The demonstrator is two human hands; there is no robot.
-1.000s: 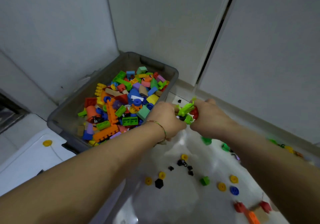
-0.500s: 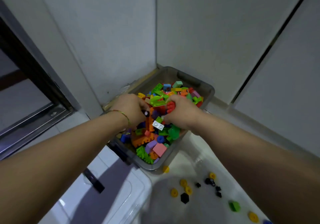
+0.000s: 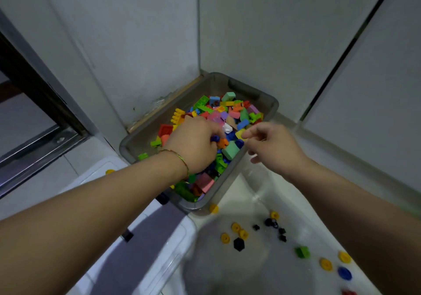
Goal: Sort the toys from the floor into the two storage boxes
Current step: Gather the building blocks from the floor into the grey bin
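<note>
A grey storage box (image 3: 268, 103) stands in the corner of the room, heaped with colourful building bricks (image 3: 230, 112). My left hand (image 3: 193, 144) is down on the pile, its fingers bent in among a blue and an orange piece; whether they hold anything is hidden. Over the box's right rim my right hand (image 3: 273, 149) hovers with loose, spread fingers and nothing in it. Below it lies a clear storage box (image 3: 255, 194) with yellow discs (image 3: 235, 227), small black pieces (image 3: 238, 244), a green brick (image 3: 302, 252) and a blue disc (image 3: 344, 273).
A white lid (image 3: 159, 237) lies at the lower left with a yellow disc (image 3: 110, 171) on it. Another yellow disc (image 3: 213, 208) sits by the grey box's near corner. White walls close in behind, and a door track (image 3: 41, 144) runs at the left.
Both hands carried green and red pieces from over the clear box to the grey box. My right hand has since let go and drawn back to the right rim.
</note>
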